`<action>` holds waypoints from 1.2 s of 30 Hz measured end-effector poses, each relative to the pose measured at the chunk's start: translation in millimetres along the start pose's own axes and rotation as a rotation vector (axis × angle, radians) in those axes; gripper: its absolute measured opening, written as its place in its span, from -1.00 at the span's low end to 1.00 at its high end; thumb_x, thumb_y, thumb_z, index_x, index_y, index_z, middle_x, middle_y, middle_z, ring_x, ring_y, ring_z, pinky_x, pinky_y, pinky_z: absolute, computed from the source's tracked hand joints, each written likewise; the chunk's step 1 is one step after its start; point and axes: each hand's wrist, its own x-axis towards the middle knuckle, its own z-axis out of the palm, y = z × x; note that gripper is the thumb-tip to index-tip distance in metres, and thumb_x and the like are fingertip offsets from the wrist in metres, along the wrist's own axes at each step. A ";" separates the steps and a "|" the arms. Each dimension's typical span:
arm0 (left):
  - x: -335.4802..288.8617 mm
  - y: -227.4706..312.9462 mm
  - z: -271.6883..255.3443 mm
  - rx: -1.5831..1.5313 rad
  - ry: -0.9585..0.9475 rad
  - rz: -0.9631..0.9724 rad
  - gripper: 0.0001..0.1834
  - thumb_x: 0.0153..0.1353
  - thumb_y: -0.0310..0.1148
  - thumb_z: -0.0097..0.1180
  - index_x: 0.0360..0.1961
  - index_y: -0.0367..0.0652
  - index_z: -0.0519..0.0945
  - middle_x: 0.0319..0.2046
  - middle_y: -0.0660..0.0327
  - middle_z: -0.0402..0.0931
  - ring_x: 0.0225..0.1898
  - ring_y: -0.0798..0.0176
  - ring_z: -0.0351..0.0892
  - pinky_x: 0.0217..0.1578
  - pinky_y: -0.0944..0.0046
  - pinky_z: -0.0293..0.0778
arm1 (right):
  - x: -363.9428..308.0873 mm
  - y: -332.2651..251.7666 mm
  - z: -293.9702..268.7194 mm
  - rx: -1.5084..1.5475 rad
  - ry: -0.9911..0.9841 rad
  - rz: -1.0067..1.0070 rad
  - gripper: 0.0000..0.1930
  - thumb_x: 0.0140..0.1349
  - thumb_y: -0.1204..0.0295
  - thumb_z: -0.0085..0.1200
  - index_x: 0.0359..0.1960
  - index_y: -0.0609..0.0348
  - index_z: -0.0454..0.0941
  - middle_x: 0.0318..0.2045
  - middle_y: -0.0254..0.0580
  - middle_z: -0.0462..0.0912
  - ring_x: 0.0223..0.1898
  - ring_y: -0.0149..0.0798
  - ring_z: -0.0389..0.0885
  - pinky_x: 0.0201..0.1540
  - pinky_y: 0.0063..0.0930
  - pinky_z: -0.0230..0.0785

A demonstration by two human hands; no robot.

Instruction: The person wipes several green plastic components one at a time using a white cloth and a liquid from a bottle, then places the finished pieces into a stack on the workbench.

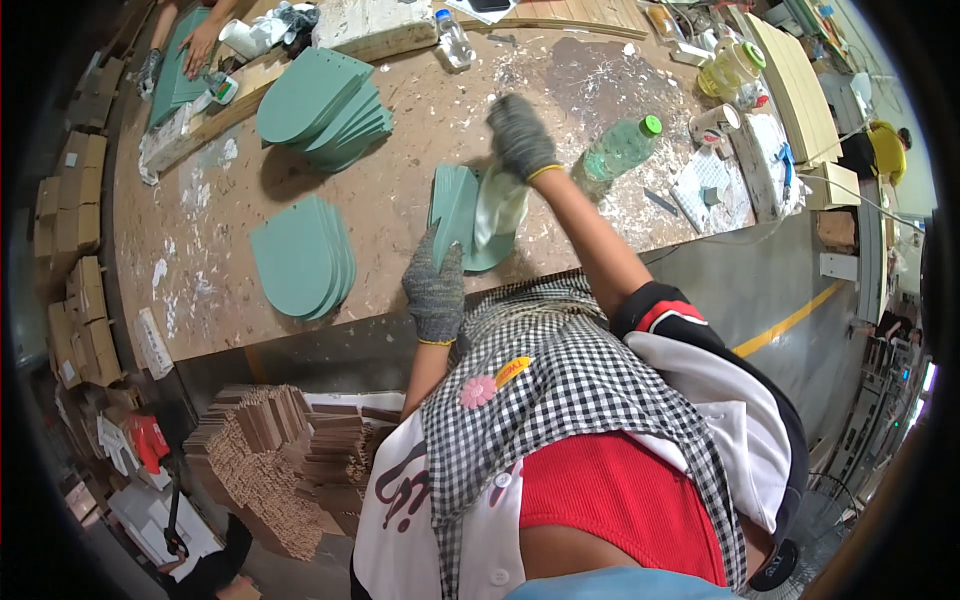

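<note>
My left hand (pixel 435 290), in a grey knit glove, grips the near left edge of a small green board (pixel 457 215) at the table's front. Its thumb lies on top of a notched green piece there. My right hand (pixel 522 138), gloved too and smeared by motion, is curled above the board's far right side. A whitish, shiny thing (pixel 500 205) reaches from beneath that hand over the board; it could be a rag or a soft bottle. To the left lies a stack of round-ended green boards (pixel 303 257). Behind it, more such boards (pixel 318 108) are fanned out.
A green-capped bottle (pixel 622 150) stands right of my right hand. Farther right are a paper cup (pixel 714 125) and a paint-spattered block (pixel 765 165). A clear bottle (pixel 454 42) is at the back. Another person's hands (pixel 200 45) touch a green board at far left. Brown strips (pixel 265 460) are piled below.
</note>
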 end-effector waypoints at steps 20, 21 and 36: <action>-6.7 -6.1 8.4 -0.061 0.084 0.003 -0.59 0.34 -0.37 0.20 0.15 -0.34 0.55 -0.03 -0.06 0.65 -0.05 0.05 0.65 0.02 0.11 0.53 | -47.5 34.6 -61.9 0.847 -0.060 0.551 -0.74 0.33 0.28 0.07 -0.17 0.16 0.73 -0.20 0.02 0.72 -0.11 0.06 0.66 0.01 -0.19 0.49; -11.2 -7.4 7.7 -0.062 0.080 -0.002 -0.59 0.34 -0.37 0.20 0.15 -0.34 0.55 -0.03 -0.06 0.65 -0.05 0.05 0.65 0.02 0.11 0.53 | -56.7 34.0 -68.3 0.440 0.040 0.359 -0.78 0.30 0.32 0.12 -0.17 0.14 0.73 -0.17 0.01 0.71 -0.09 0.06 0.66 0.02 -0.18 0.49; -7.5 5.3 13.3 0.122 0.003 0.112 -0.57 0.35 -0.37 0.14 0.22 -0.24 0.52 0.02 -0.17 0.60 -0.02 -0.13 0.64 0.00 0.05 0.53 | -113.1 55.3 -109.7 0.650 -0.358 0.459 -0.58 0.29 0.11 0.23 -0.20 0.34 0.69 -0.08 0.03 0.66 -0.02 -0.09 0.63 0.04 -0.28 0.51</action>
